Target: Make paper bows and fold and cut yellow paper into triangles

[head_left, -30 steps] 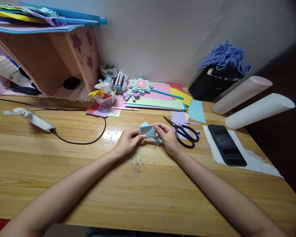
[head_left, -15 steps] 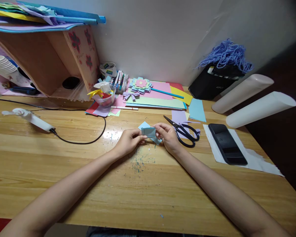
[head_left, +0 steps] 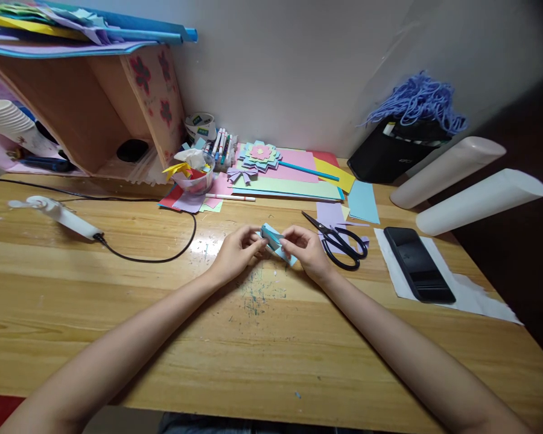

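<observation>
Between my hands, just above the middle of the table, is a small folded piece of blue paper point(head_left: 273, 236). My left hand point(head_left: 239, 250) pinches its left edge with thumb and fingers. On the other side, the thumb and forefinger of my right hand point(head_left: 306, 248) are closed on its right edge. Light blue paper point(head_left: 286, 255) shows beneath the folded piece; I cannot tell whether the two are joined. Black-handled scissors point(head_left: 339, 244) lie right of my right hand, partly over a purple sheet point(head_left: 329, 213).
A phone point(head_left: 419, 265) rests on white tissue point(head_left: 470, 289) at the right, below two white paper rolls point(head_left: 482, 202). A paper flower point(head_left: 259, 154) lies on coloured sheets at the back. A corded white glue gun point(head_left: 67, 218) is at the left, near a cardboard box point(head_left: 156, 108).
The blue paper piece has turned from lying broad side toward me to a tilted, narrower angle. Both hands keep their hold and have shifted only slightly.
</observation>
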### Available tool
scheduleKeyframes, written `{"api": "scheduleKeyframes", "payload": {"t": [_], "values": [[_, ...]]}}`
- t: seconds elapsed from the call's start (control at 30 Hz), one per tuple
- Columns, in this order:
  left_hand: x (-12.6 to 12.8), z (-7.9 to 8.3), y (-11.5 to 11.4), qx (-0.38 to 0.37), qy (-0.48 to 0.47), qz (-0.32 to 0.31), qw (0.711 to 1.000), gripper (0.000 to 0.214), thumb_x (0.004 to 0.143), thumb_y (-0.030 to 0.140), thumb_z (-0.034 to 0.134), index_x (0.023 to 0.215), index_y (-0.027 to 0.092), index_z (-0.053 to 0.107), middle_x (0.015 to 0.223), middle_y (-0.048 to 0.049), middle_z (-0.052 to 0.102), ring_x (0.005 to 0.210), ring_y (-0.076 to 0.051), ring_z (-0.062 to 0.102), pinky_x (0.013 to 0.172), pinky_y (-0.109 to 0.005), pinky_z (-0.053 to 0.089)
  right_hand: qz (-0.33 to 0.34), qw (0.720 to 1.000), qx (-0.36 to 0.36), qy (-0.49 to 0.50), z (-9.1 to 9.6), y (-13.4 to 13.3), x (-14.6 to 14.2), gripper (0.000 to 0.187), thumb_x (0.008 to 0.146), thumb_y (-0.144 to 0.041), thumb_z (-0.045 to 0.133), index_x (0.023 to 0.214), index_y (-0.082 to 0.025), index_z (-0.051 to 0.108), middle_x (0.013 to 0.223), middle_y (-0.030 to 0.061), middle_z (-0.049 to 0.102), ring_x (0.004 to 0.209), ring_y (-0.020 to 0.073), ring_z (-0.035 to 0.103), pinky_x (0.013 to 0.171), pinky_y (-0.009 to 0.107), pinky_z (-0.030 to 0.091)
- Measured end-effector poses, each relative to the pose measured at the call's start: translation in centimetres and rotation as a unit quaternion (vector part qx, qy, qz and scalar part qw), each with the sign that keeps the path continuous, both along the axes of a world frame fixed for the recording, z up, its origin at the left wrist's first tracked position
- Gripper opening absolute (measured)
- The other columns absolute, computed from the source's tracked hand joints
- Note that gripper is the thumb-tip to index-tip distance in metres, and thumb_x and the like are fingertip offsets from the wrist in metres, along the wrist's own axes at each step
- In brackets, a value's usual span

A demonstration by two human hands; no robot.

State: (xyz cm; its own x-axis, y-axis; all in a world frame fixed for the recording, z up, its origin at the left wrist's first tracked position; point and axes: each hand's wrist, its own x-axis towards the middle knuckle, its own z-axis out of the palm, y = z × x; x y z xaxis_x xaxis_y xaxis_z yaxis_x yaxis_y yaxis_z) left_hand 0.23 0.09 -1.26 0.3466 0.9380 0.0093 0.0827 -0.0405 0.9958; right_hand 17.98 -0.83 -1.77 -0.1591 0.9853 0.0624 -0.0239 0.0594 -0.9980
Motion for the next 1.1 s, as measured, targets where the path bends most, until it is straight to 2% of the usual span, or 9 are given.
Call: {"api": "scheduleKeyframes", "payload": {"t": [0.07, 0.17, 0.33, 0.4, 0.5, 0.67, 0.8, 0.97, 1.1], "values": [[0.1, 0.1, -0.1, -0.012, -0.005, -0.006, 1.000, 0.046, 0.075, 0.034, 0.062, 0.116, 0.016, 0.051, 0.084, -0.0047, 0.063, 0.074, -0.015, 0.059, 0.066, -0.028, 0.047, 0.002, 1.000, 0.010, -0.023, 0.2, -0.3, -0.3, 0.023, 0.071, -0.037, 0.068, 0.072, -0.018, 0.055, 0.059, -0.0030, 0.053, 0.048, 0.0087, 0.048, 0.047, 0.022, 0.039], [0.1, 0.4, -0.3, 0.010, 0.035, -0.025, 0.999, 0.057, 0.069, 0.037, 0.069, 0.119, 0.018, 0.050, 0.098, -0.0075, 0.061, 0.084, -0.017, 0.057, 0.067, -0.028, 0.046, 0.000, 0.999, 0.025, -0.033, 0.3, -0.6, -0.6, 0.023, 0.073, -0.037, 0.067, 0.074, -0.019, 0.052, 0.063, -0.0027, 0.054, 0.050, 0.0089, 0.050, 0.050, 0.023, 0.042], [-0.1, 0.8, -0.3, 0.051, 0.070, -0.031, 0.996, 0.041, 0.077, 0.042, 0.060, 0.111, 0.020, 0.058, 0.100, -0.0071, 0.056, 0.085, -0.018, 0.054, 0.068, -0.028, 0.044, 0.012, 1.000, 0.015, 0.000, 0.4, -0.7, -0.6, 0.026, 0.076, -0.041, 0.062, 0.072, -0.020, 0.048, 0.062, -0.0022, 0.057, 0.048, 0.0088, 0.050, 0.049, 0.023, 0.042], [-0.2, 0.8, -0.2, 0.045, 0.060, -0.031, 0.997, 0.040, 0.078, 0.042, 0.058, 0.110, 0.020, 0.058, 0.099, -0.0065, 0.055, 0.083, -0.017, 0.054, 0.067, -0.026, 0.044, 0.007, 1.000, 0.004, 0.010, 0.4, -0.5, -0.4, 0.027, 0.077, -0.042, 0.062, 0.073, -0.020, 0.048, 0.063, -0.0020, 0.059, 0.047, 0.0088, 0.050, 0.049, 0.023, 0.041], [-0.3, 1.0, -0.1, 0.030, 0.048, -0.046, 0.997, 0.031, 0.080, 0.040, 0.054, 0.100, 0.018, 0.062, 0.093, -0.0054, 0.053, 0.083, -0.017, 0.052, 0.064, -0.025, 0.045, 0.008, 1.000, -0.014, 0.015, 0.3, -0.4, -0.2, 0.027, 0.077, -0.043, 0.061, 0.074, -0.020, 0.047, 0.062, -0.0023, 0.059, 0.047, 0.0089, 0.049, 0.048, 0.023, 0.041], [-0.5, 0.9, -0.1, 0.009, 0.010, -0.064, 0.998, 0.024, 0.085, 0.032, 0.042, 0.085, 0.016, 0.059, 0.090, -0.0039, 0.052, 0.081, -0.016, 0.052, 0.065, -0.025, 0.047, 0.045, 0.998, -0.020, 0.031, 0.3, -0.2, -0.1, 0.024, 0.076, -0.040, 0.061, 0.073, -0.019, 0.048, 0.061, -0.0028, 0.058, 0.047, 0.0085, 0.049, 0.048, 0.022, 0.039], [-0.5, 0.6, -0.1, -0.028, -0.012, -0.030, 0.999, 0.028, 0.086, 0.037, 0.038, 0.076, 0.016, 0.053, 0.079, -0.0021, 0.052, 0.070, -0.014, 0.053, 0.062, -0.025, 0.046, 0.041, 0.999, 0.001, 0.026, 0.4, -0.2, -0.1, 0.022, 0.077, -0.037, 0.059, 0.072, -0.019, 0.049, 0.058, -0.0041, 0.054, 0.046, 0.0087, 0.048, 0.047, 0.022, 0.038], [-0.5, 0.3, 0.5, -0.130, -0.090, 0.036, 0.987, 0.024, 0.078, 0.036, 0.042, 0.070, 0.016, 0.052, 0.065, -0.0003, 0.052, 0.057, -0.014, 0.053, 0.056, -0.026, 0.047, -0.040, 0.999, 0.017, 0.024, 0.3, -0.2, -0.1, 0.020, 0.078, -0.036, 0.057, 0.072, -0.020, 0.048, 0.058, -0.0046, 0.052, 0.046, 0.0084, 0.046, 0.047, 0.022, 0.037], [-0.6, 0.0, 1.0, -0.148, -0.169, 0.108, 0.968, 0.017, 0.071, 0.030, 0.048, 0.061, 0.016, 0.050, 0.060, 0.0012, 0.050, 0.062, -0.013, 0.051, 0.063, -0.026, 0.049, -0.085, 0.996, 0.010, 0.034, 0.2, 0.0, -0.1, 0.019, 0.077, -0.035, 0.057, 0.072, -0.020, 0.047, 0.058, -0.0050, 0.050, 0.046, 0.0079, 0.044, 0.046, 0.022, 0.036]]}}
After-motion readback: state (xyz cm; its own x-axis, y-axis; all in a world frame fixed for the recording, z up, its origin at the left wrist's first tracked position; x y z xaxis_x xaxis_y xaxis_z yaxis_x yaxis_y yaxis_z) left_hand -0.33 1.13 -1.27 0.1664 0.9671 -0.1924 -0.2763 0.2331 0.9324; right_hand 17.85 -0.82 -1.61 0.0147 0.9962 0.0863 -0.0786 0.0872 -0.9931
